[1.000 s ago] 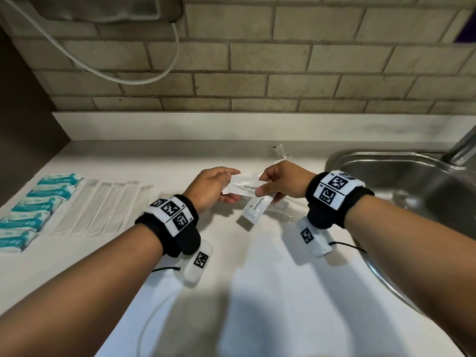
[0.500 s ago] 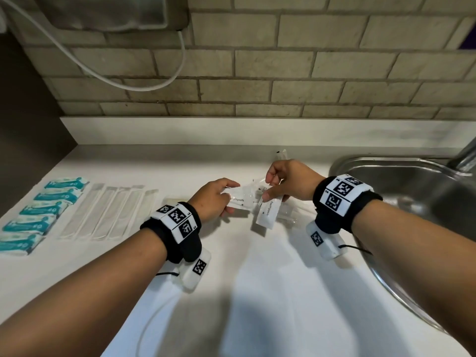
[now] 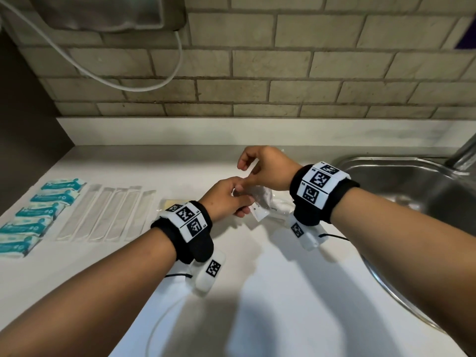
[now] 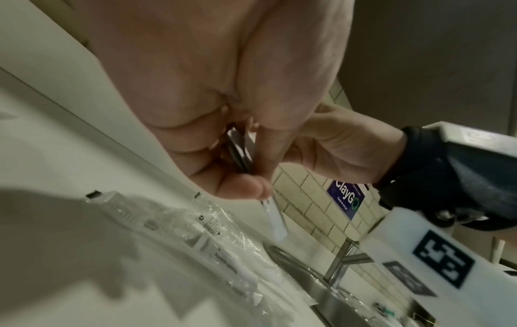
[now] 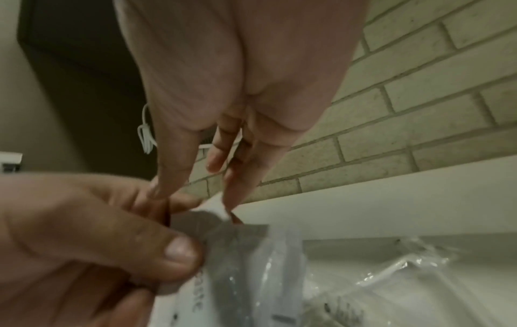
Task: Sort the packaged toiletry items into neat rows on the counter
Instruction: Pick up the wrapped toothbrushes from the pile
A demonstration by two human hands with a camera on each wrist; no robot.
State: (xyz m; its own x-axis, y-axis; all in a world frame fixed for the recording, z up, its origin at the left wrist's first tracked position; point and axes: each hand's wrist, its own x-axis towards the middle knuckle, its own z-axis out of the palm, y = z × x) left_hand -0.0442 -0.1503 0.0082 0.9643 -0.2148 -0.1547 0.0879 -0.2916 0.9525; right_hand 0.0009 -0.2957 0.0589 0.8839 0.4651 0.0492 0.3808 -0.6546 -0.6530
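Observation:
My left hand (image 3: pixel 226 199) pinches a small stack of white toothpaste packets (image 3: pixel 261 202) between thumb and fingers, a little above the white counter (image 3: pixel 283 292). In the right wrist view its thumb (image 5: pixel 179 250) presses the packets (image 5: pixel 240 261). My right hand (image 3: pixel 268 166) hovers just above, its fingertips (image 5: pixel 232 203) touching the stack's top edge. More clear-wrapped packets (image 4: pixel 196 230) lie loose on the counter under the hands. At the left, teal wipe packs (image 3: pixel 38 215) form one row beside a row of long clear sachets (image 3: pixel 103 215).
A steel sink (image 3: pixel 412 191) with its tap (image 3: pixel 463 150) takes up the right side. A yellowish packet (image 3: pixel 172 203) lies half hidden behind my left wrist. A brick wall with a white cable (image 3: pixel 144 86) closes the back.
The right hand has brought its packet against the one in the left hand and risen above the stack. The left hand now holds the packets together.

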